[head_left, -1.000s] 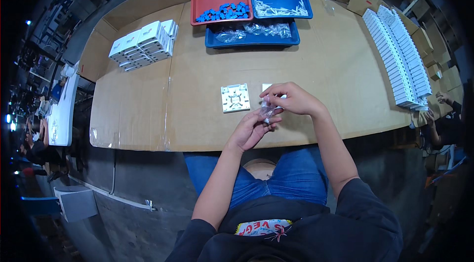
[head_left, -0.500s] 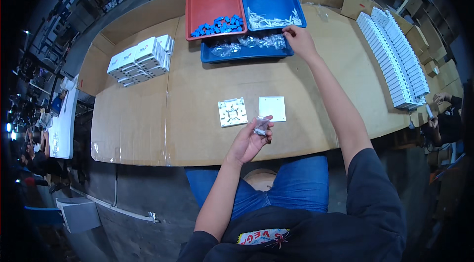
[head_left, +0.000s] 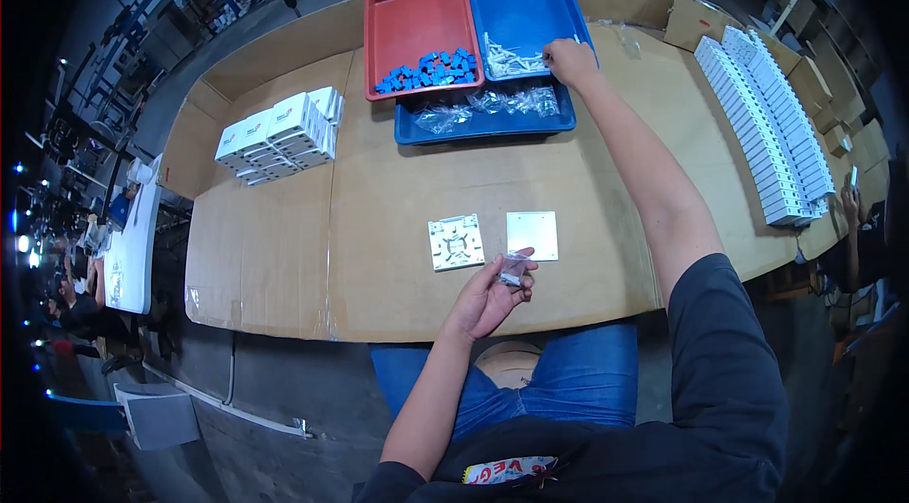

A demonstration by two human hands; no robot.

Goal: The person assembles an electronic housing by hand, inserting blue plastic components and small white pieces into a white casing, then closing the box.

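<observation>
- Since the earlier frame, right hand (head_left: 568, 60) has stayed at the blue tray (head_left: 530, 6), fingers pinched on white parts (head_left: 511, 58).
- Left hand (head_left: 492, 293) holds a small clear bag (head_left: 512, 269) near the table edge, beside the white plate (head_left: 531, 235).

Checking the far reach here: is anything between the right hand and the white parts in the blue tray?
Nothing visible. The right hand is already over the blue tray, fingertips at the white parts. The left hand holds a small clear bag near the table edge, well apart.
</observation>
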